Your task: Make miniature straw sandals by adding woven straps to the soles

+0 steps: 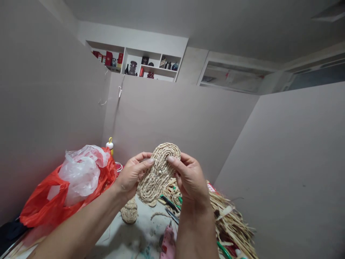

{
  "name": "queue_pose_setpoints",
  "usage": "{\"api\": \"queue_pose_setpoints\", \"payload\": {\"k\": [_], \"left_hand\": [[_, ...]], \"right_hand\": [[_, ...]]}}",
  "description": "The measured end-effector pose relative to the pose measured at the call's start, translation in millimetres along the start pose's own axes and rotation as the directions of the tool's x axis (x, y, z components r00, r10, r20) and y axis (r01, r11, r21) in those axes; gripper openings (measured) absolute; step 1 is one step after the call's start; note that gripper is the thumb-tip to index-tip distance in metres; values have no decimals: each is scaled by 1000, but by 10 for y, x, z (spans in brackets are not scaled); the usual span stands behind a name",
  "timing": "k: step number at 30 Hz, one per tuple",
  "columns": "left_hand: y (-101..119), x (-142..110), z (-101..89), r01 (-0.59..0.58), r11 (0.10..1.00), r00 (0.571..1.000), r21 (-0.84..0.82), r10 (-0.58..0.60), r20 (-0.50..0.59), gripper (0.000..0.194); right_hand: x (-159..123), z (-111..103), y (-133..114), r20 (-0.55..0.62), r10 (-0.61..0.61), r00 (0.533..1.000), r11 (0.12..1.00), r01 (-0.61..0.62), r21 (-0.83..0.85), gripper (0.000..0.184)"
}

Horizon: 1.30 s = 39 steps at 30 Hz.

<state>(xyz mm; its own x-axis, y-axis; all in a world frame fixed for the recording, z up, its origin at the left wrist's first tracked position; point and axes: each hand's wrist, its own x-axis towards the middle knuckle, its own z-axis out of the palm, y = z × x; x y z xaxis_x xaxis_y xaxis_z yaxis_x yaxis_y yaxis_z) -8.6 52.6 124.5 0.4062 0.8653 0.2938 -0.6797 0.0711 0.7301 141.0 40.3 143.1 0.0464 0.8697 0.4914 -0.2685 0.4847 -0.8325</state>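
Raised above the table is a woven straw sole, made of braided cord coiled into a long oval and held at a tilt. My left hand pinches its left edge, thumb on the near face and fingers behind. On the other side, my right hand grips the upper right part, its thumb pressed on the coils near the centre. A second woven straw piece lies on the table below my left hand, partly hidden by my wrist.
A pink glue gun and scissors lie on the white table. Loose straw is heaped at the right. Red and clear plastic bags stand at the left, near a white bottle. Grey partitions surround the table.
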Motion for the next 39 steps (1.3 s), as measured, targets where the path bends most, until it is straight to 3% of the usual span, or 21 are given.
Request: {"api": "queue_pose_setpoints", "payload": {"k": [3,10,19,24,27,33,39], "left_hand": [[30,-14,3,-8,1000,999,27,7,46,29],[-15,9,-52,-43,981,996,189,26,91,52],[-86,-17,-42,-194,939,981,285,191,38,51],[-90,-18,-32,-186,943,983,277,178,54,50],[-58,-3,-47,-187,937,982,294,175,67,45],[-15,16,-102,-31,925,984,379,-38,172,24],[-63,25,-87,-103,924,989,370,54,139,22]], "right_hand": [[2,3,-15,-13,-6,1000,1000,6,19,11],[25,-62,-48,-132,-14,991,999,18,29,13],[24,-102,-27,-61,-2,998,1000,3,22,15],[20,-94,-59,-71,-18,997,998,21,51,15],[25,-110,-82,-146,-32,989,997,43,71,17],[32,-221,-106,-266,-64,962,995,81,53,24],[6,-216,-131,-262,-72,962,993,95,74,26]]}}
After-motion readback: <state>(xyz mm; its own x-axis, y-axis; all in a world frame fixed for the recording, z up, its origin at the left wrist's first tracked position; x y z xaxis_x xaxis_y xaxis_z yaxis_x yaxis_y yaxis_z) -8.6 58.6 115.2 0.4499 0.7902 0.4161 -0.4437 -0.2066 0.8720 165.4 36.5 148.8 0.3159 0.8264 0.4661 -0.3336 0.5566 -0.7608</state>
